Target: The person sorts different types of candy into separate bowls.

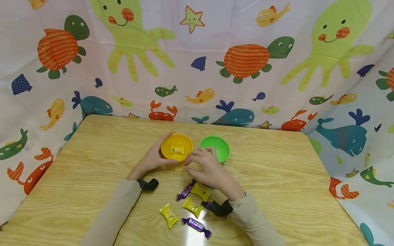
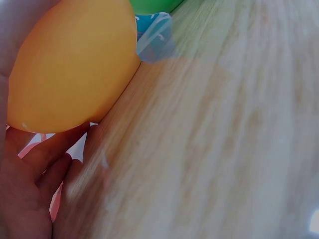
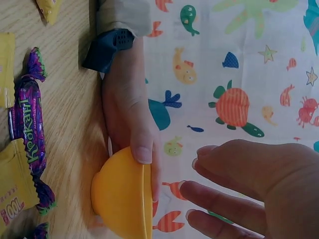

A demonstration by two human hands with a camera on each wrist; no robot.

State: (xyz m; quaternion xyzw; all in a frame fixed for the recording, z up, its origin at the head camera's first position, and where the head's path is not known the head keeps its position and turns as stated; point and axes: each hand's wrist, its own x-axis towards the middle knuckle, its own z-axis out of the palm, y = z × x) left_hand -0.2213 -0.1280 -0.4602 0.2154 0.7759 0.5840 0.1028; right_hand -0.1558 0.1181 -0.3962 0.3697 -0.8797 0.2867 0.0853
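My left hand (image 1: pixel 154 155) holds a yellow-orange bowl (image 1: pixel 164 149), its thumb along the near side and fingers around the left side. Inside that bowl lies one yellow-wrapped candy (image 1: pixel 176 150). My right hand (image 1: pixel 205 166) hovers above the table between this bowl and a green bowl (image 1: pixel 222 147), covering part of the green one. In the right wrist view its fingers (image 3: pixel 224 203) are loosely bent, with nothing between them. Nearer me lie three yellow-wrapped candies, one of them (image 1: pixel 169 215) furthest left, and three purple-wrapped candies, one of them (image 1: pixel 196 225) nearest the front.
The wooden table (image 1: pixel 277 177) runs back to a sea-animal curtain (image 1: pixel 197 75). The green bowl stands just right of the yellow-orange one. A black wrist device (image 1: pixel 148 185) sits on the left sleeve, another (image 1: pixel 221 208) on the right, above a half-hidden purple candy.
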